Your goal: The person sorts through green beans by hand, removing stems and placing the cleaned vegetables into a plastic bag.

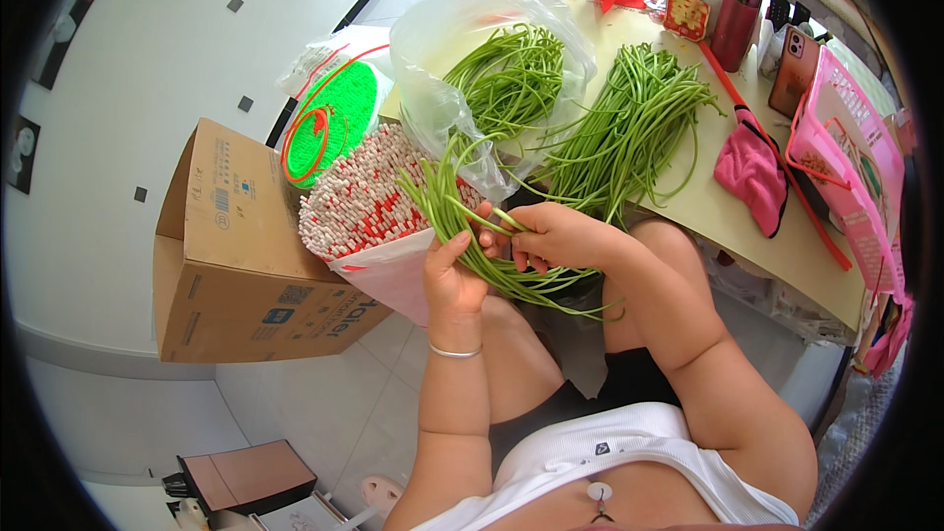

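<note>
From where I stand, the pale table (708,216) takes up most of the upper right of the frame, and a brown cardboard box (241,236) stands open at middle left. A clear plastic bag (425,74), its mouth spread wide, sits at upper centre with green stalks (516,79) inside. Just below it to the left is a sack of small white and red pieces (364,182). A pink basket (865,197) leans at the far right edge. The bigger loose heap of stalks (629,118) lies right of the bag. Near the centre, over the person's lap, a slimmer bundle (433,199) is held, its ends drooping rightward. The right hand (553,234) has its fingers curled round a few of those stalks; the left hand (457,270) clasps the bundle, thumb across it. A thin silvery bangle (455,354) circles the left wrist.
</note>
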Tool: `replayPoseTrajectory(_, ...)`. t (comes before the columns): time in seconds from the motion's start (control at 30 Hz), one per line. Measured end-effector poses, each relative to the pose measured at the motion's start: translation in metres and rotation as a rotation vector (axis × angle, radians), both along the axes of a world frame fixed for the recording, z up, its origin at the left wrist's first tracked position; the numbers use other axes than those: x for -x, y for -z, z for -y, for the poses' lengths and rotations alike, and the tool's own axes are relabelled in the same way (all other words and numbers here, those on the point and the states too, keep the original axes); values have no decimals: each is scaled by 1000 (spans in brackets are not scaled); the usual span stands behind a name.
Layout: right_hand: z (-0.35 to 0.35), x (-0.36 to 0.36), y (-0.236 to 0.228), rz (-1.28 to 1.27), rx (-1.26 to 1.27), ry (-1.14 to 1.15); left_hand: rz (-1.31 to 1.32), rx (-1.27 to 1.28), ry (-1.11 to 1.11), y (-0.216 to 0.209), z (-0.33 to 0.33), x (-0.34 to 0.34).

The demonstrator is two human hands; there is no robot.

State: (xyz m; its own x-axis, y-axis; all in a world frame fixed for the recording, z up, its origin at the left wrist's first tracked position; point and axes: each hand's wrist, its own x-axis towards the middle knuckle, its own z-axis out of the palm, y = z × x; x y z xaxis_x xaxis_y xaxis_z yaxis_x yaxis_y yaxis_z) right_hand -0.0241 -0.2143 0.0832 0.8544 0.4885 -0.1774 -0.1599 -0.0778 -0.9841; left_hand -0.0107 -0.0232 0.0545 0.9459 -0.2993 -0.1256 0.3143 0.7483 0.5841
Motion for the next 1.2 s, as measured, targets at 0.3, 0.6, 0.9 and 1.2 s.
replayPoseTrajectory(0.3, -10, -5, 13, 108, -119, 160, -5, -273, -68, 2, 7, 5)
replayPoseTrajectory(0.6, -21, -10, 31, 5, -359, 444, 79, -327, 41, 8, 19, 11)
replayPoseTrajectory(0.9, 6, -22, 26, -277, -781, 827, 170, -325, 91, 6, 15, 15)
replayPoseTrajectory(1.2, 14, -26, 41, -458, -1119, 587, 165, -350, 185, 1, 21, 17)
